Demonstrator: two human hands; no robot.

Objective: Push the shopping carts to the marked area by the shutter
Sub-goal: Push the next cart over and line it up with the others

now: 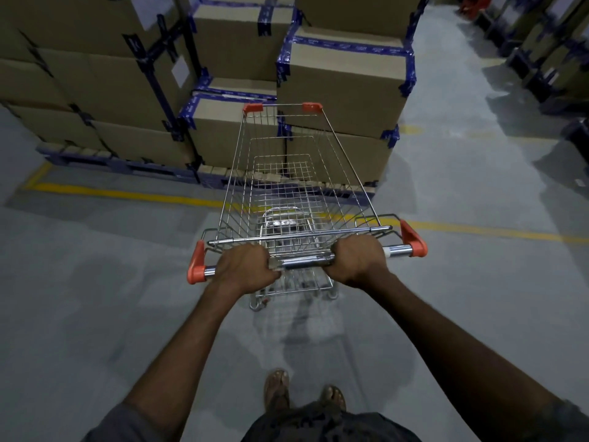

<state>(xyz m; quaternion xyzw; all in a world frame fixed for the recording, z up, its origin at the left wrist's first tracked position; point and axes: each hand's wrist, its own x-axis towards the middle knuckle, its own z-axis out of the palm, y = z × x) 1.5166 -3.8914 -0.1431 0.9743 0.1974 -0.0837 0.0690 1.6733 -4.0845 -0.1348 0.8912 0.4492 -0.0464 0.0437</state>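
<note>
Plainly, both hands were wrapped round the chrome handle bar (304, 261) of a wire shopping cart (287, 173): the left hand (245, 267) gripped it near the left orange end cap (196, 263), the right hand (358, 260) gripped it toward the right orange end cap (413, 239), fingers curled over the top in each case. The cart's basket held nothing (only the folded child-seat flap showed at its near end). It stood on the grey floor (95, 298), its front end over a yellow floor line (127, 194) and pointing at stacked cardboard boxes (344, 87) taped in blue, which sat on pallets (105, 161) just beyond that line. Two sandalled feet (277, 390) showed below, behind the cart.
</note>
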